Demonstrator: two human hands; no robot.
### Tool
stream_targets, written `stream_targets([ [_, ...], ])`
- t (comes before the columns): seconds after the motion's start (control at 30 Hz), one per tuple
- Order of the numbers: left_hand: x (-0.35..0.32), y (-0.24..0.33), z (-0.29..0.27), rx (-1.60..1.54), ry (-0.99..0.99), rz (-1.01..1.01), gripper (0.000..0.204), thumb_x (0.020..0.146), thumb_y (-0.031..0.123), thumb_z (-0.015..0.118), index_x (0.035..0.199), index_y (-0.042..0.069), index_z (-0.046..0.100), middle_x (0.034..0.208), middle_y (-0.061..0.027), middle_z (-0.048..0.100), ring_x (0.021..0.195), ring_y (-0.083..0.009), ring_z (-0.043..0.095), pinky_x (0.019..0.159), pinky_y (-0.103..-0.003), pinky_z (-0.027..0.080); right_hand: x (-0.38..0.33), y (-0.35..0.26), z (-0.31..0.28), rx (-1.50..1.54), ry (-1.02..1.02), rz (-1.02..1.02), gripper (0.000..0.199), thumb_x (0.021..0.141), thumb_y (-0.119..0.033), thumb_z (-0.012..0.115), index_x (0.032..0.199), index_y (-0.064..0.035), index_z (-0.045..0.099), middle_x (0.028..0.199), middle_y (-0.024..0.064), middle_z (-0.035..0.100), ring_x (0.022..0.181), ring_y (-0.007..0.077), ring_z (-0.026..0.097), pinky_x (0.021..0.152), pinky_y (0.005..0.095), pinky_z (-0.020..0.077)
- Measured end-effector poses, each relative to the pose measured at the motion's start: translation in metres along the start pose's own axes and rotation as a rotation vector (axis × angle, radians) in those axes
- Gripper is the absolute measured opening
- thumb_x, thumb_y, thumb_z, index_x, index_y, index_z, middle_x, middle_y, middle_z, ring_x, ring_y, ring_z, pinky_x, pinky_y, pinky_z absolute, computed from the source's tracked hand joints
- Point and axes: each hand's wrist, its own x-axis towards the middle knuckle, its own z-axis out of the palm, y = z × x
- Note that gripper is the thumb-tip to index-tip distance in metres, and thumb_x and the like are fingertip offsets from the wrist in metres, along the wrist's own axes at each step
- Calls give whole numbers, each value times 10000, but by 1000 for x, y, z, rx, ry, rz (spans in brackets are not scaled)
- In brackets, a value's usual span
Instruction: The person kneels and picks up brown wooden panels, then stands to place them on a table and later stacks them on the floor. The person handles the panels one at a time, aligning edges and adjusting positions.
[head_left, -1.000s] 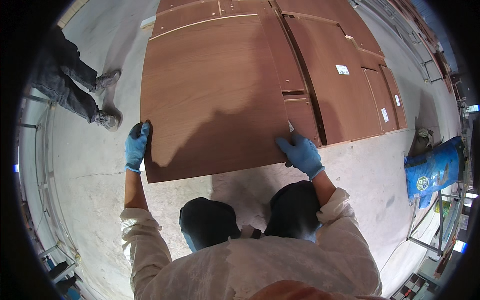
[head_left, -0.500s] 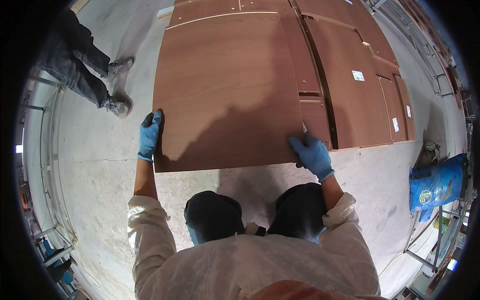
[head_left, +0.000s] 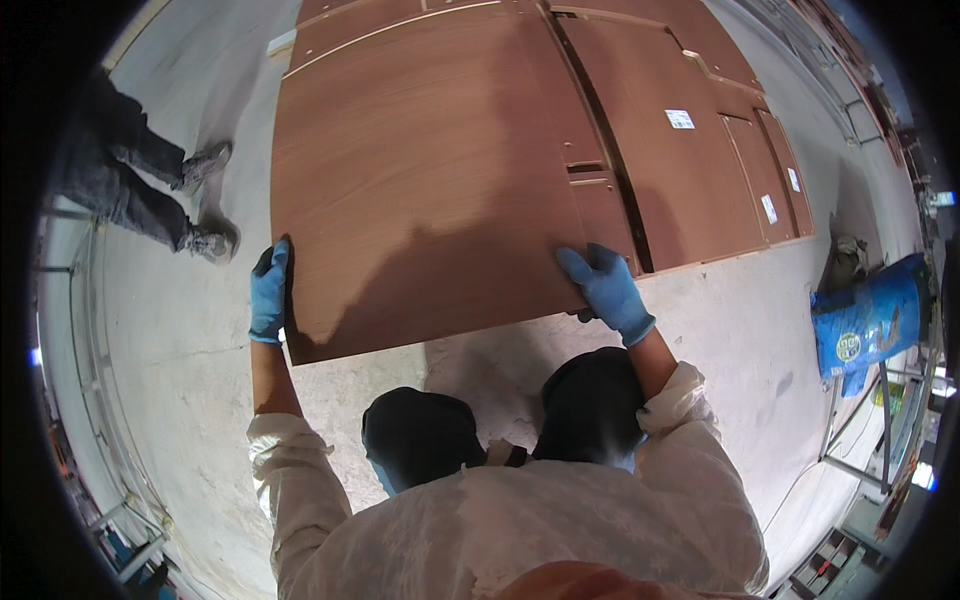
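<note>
A large reddish-brown wood panel (head_left: 420,190) lies in front of me on a layer of similar boards. My left hand (head_left: 268,300), in a blue glove with dark fingertips, grips its left edge close to the near corner. At the near right corner my right hand (head_left: 610,292), gloved alike, has its thumb on top and its fingers curled beneath. The fingers under the panel are mostly hidden. My shadow falls across the panel's near half.
More brown boards (head_left: 640,150), some bearing white labels, lie at the right with a dark gap between. Another person's legs (head_left: 135,175) stand on the concrete floor (head_left: 180,400) at left. A blue sack (head_left: 870,315) rests at right near a metal rack (head_left: 850,470).
My view has turned slightly, so the panel, boards and sack appear shifted and tilted. Both hands keep their grip at the same places on the panel.
</note>
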Motion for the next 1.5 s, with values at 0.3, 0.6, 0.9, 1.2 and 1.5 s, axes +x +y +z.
stream_targets([
  [0.3,18,14,-21,253,74,-42,503,1022,450,687,1101,-42,754,951,5,693,882,-107,562,823,-285,485,-4,1,-5,144,-118,0,497,1004,-387,700,1119,96,674,840,140,723,617,210,730,465,292,571],
  [0.6,23,22,-14,178,22,65,557,1059,454,631,889,-67,731,767,16,595,721,-102,478,629,-329,426,10,29,16,119,67,-76,511,1003,-413,698,1080,92,713,785,94,697,628,173,691,511,313,551],
  [0.9,21,10,-13,327,195,112,616,1042,477,652,679,-18,609,622,-1,463,627,-117,369,554,-358,322,-2,18,16,34,145,-138,581,1002,-465,692,1176,90,684,777,115,732,644,160,705,524,320,551],
  [1.2,-29,41,-1,-81,199,73,449,1053,380,676,750,52,635,707,93,468,645,-54,354,561,-273,286,-15,35,-7,-109,180,-322,407,1001,-391,707,1052,12,743,786,151,712,684,206,708,632,368,546],
  [1.5,-158,66,-24,-816,140,-2,734,1112,561,379,1625,37,363,1622,-166,433,1465,-308,450,1235,-468,371,-59,59,-55,-252,64,-437,347,971,-351,717,1094,-32,782,849,206,723,751,332,703,673,406,532],
])
